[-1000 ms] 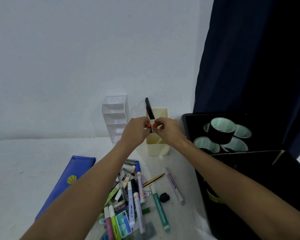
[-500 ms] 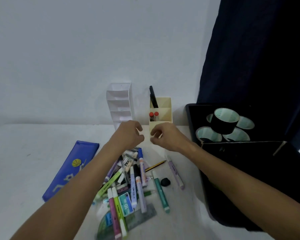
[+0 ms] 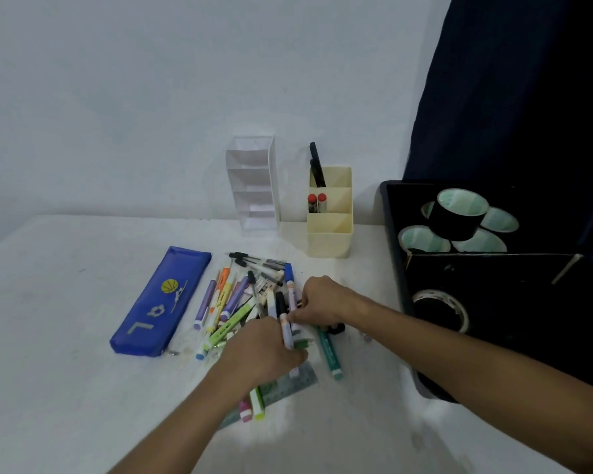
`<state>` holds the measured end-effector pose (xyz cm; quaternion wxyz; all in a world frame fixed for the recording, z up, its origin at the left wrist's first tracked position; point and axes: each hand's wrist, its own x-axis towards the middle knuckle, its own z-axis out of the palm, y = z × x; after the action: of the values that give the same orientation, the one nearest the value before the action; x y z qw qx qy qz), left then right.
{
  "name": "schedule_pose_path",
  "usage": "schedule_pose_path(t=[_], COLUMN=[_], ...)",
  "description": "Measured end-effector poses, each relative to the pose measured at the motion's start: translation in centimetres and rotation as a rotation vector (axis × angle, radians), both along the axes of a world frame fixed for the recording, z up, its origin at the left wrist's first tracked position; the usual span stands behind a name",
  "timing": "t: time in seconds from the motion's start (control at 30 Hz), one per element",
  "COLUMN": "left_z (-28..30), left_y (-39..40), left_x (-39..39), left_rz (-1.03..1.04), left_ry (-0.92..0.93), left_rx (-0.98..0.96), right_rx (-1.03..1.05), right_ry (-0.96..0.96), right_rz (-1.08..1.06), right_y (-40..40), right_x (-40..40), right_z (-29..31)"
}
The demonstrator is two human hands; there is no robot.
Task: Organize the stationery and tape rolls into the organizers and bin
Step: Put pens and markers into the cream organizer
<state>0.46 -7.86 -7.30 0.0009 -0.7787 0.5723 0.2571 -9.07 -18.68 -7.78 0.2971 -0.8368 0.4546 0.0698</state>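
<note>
Both my hands rest in the marker pile (image 3: 254, 302) on the white table (image 3: 65, 354): left hand (image 3: 264, 354) and right hand (image 3: 322, 299) pinch a black-capped marker (image 3: 283, 319), though blur hides the fingertips. Two red-capped pens (image 3: 317, 202) stand in the cream organizer (image 3: 329, 230); tape rolls (image 3: 459, 217) fill the black bin (image 3: 391, 213).
</note>
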Motion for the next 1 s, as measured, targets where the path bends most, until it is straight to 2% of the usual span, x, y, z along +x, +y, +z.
schedule_pose_path(t=[0.13, 0.27, 0.37, 0.43, 0.53, 0.63, 0.87, 1.0], left_z=[-0.4, 0.0, 1.4, 2.7, 5.1, 7.9, 12.7, 13.3], left_y=[0.0, 0.2, 0.2, -0.3, -1.6, -3.3, -8.9, -12.7], left_x=[-0.2, 0.2, 1.3, 2.4, 3.9, 4.3, 2.1, 0.0], left_rz=[0.051, 0.136, 0.197, 0.214, 0.214, 0.166, -0.009, -0.169], left_ry=[0.008, 0.066, 0.089, 0.046, -0.042, 0.016, 0.161, 0.124], left_rx=[0.024, -0.023, -0.084, -0.172, -0.405, -0.593, -0.858, -0.957], right_rx=[0.079, 0.161, 0.155, 0.118, 0.066, -0.025, -0.386, -0.516], right_ry=[-0.026, -0.031, -0.113, -0.177, -0.313, -0.46, -0.672, -0.756], right_rz=[-0.046, -0.141, -0.231, -0.268, -0.317, -0.377, -0.367, -0.348], right_y=[0.3, -0.1, -0.6, -1.1, -2.2, -3.3, -5.4, -7.1], right_x=[0.1, -0.5, -1.3, -1.8, -2.8, -4.1, -7.6, -8.0], right_z=[0.2, 0.9, 2.2, 3.4, 5.4, 7.7, 12.7, 13.3])
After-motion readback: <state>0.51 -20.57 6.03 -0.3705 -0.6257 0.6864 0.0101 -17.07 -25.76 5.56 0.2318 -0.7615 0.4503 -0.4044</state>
